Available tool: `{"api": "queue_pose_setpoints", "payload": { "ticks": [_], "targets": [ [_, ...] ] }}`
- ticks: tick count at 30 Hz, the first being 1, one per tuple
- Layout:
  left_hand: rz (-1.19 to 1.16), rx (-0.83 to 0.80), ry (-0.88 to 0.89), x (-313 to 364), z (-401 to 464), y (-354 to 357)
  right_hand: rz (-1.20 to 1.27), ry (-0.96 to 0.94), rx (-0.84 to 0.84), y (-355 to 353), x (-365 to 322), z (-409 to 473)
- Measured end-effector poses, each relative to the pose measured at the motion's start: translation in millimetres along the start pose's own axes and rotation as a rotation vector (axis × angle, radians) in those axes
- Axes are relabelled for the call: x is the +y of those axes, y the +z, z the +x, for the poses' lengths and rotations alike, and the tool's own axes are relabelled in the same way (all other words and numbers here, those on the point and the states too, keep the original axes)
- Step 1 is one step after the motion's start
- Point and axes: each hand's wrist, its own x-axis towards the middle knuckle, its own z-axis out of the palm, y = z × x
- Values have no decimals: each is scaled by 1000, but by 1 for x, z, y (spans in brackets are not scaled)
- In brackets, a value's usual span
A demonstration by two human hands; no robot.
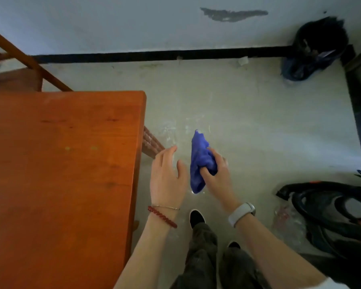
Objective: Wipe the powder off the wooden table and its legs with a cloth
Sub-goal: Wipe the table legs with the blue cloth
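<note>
The reddish wooden table (61, 163) fills the left half of the view, its right edge running down past my left arm. One table leg (152, 146) slants out below the far right corner. My right hand (217, 174) grips a bunched blue cloth (198, 163) in the air over the floor, to the right of the table. My left hand (167, 176) hovers beside the cloth with its fingers relaxed and spread, holding nothing, just off the table's edge. White powder smears (175, 130) show on the floor near the leg.
A wooden chair (19, 65) stands behind the table at the upper left. A dark bag (317, 49) sits against the far wall, and black bags (331, 209) lie at the right. My feet (196, 217) stand on the grey floor.
</note>
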Motion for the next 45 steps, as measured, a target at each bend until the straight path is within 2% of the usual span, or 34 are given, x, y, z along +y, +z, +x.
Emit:
{"api": "queue_pose_setpoints", "payload": {
  "ticks": [2,5,8,11,13,15,17,18,19,21,23,25,28,31,33,36,38,41,43,45],
  "targets": [
    [-54,-14,-86,-16,12,19,35,-72,-10,13,-2,28],
    [-133,39,-328,-54,22,60,18,-187,-93,39,2,72],
    [-243,223,-556,-89,36,96,38,-267,-241,76,12,108],
    [-341,421,-673,-122,59,123,64,-414,-359,111,25,132],
    [-330,552,-614,-146,76,134,99,-530,-378,132,32,143],
    [-492,600,-523,-161,91,140,122,-656,-404,156,45,152],
    [-540,705,-441,-184,102,149,104,-714,-431,179,74,165],
    [-544,787,-462,-190,108,154,76,-672,-453,187,95,175],
    [-420,820,-476,-193,113,156,32,-585,-494,190,119,187],
    [-401,749,-484,-207,118,162,-131,-413,-611,185,168,213],
    [-505,767,-414,-221,121,168,-322,-372,-678,173,203,235],
    [-541,791,-363,-233,127,173,-328,-419,-574,164,203,246],
    [-524,791,-341,-250,130,177,-101,-640,-389,162,156,241],
    [-602,787,-280,-250,130,174,75,-940,-321,173,110,217],
    [-634,769,-206,-252,128,170,73,-1058,-322,189,105,206],
    [-642,746,-165,-262,127,172,0,-981,-351,205,145,211],
    [-635,726,-128,-260,130,174,-157,-890,-389,199,182,226],
    [-606,758,-85,-266,131,182,-391,-917,-363,184,208,243],
    [-620,787,-69,-270,135,185,-331,-1008,-292,174,189,241],
    [-653,792,-59,-273,136,186,-155,-1127,-231,171,153,230]
  ]
}}
